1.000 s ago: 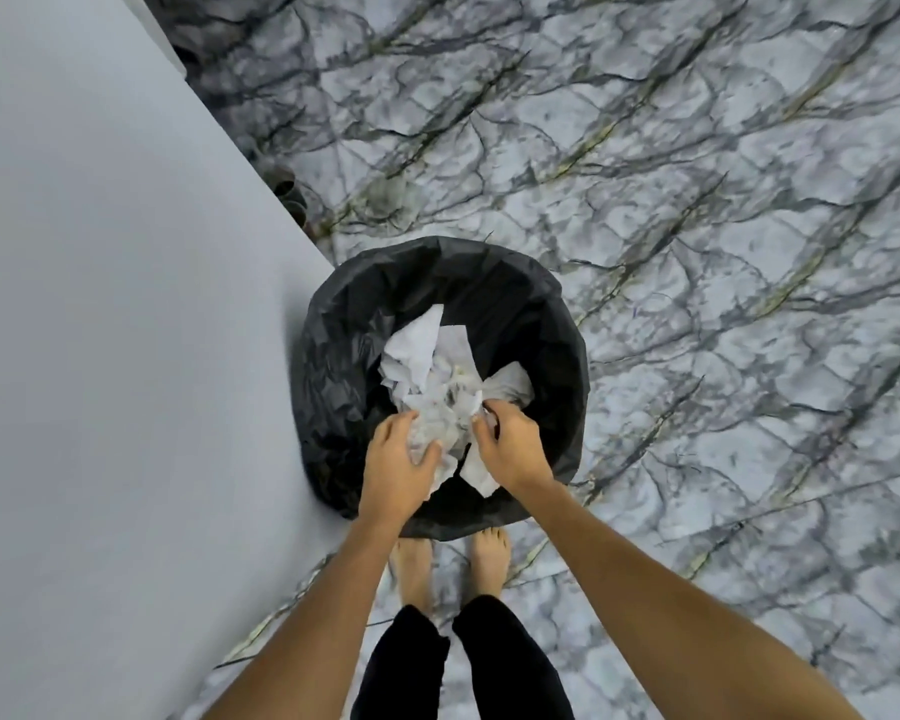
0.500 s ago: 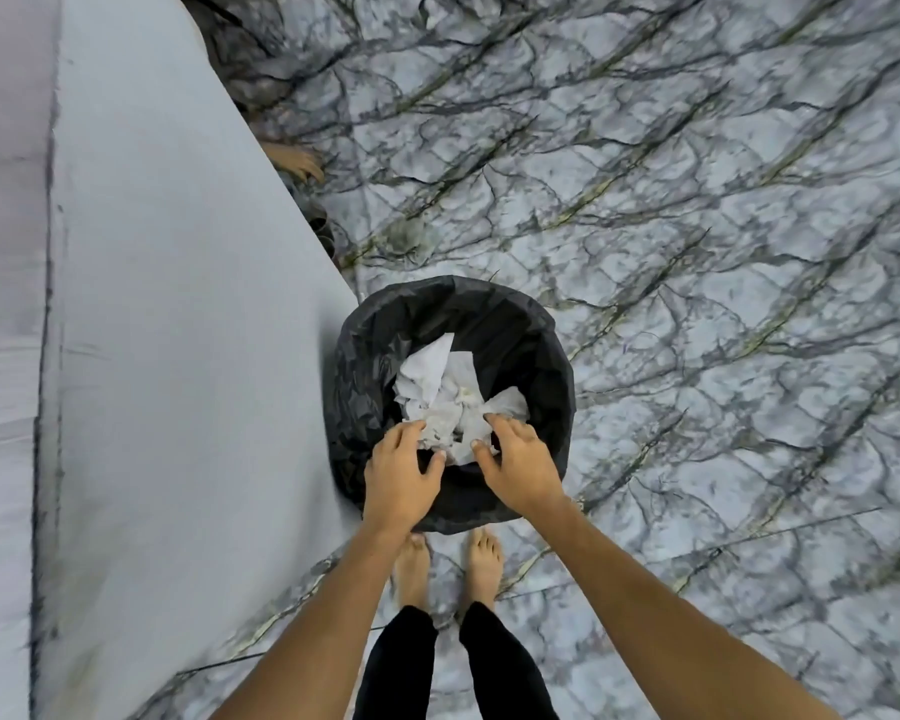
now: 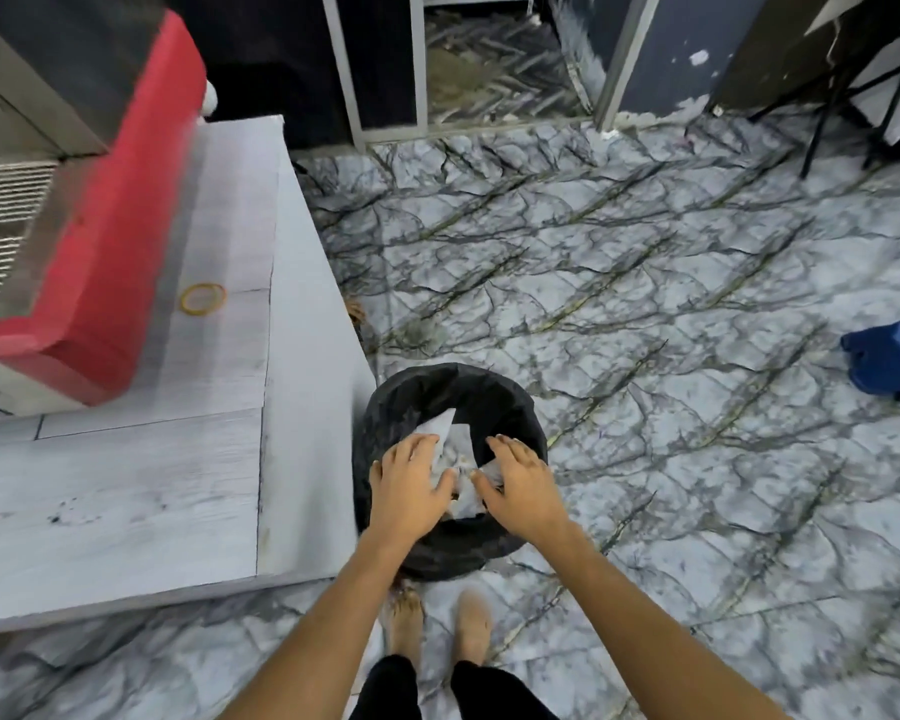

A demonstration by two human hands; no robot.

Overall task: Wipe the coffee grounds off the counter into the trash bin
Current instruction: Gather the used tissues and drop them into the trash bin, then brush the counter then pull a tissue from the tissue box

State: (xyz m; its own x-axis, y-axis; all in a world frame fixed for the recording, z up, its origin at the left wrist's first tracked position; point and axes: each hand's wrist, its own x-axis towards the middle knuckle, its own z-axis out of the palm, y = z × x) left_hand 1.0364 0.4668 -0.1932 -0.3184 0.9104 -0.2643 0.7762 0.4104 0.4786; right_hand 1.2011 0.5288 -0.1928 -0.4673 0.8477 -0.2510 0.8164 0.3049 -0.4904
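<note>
One round trash bin lined with a black plastic bag (image 3: 510, 407) stands on the grey-veined marble floor (image 3: 645, 283), touching the side of the pale grey wood-grain counter (image 3: 126, 485). Inside it lies crumpled white paper towel (image 3: 445, 426), how many sheets I cannot tell. Two bare hands hover over the bin's mouth, palms down: the left hand (image 3: 409, 483) and the right hand (image 3: 520, 483) both have fingers spread and relaxed, grasping nothing, with the paper just beneath and between them. Left of the left hand, a few dark specks (image 3: 61, 517) dot the counter. Farther up sit one yellow rubber band (image 3: 204, 298) and one red-edged appliance (image 3: 89, 241). Far right of the right hand lies one blue plastic object (image 3: 887, 358). No writing is readable.
</note>
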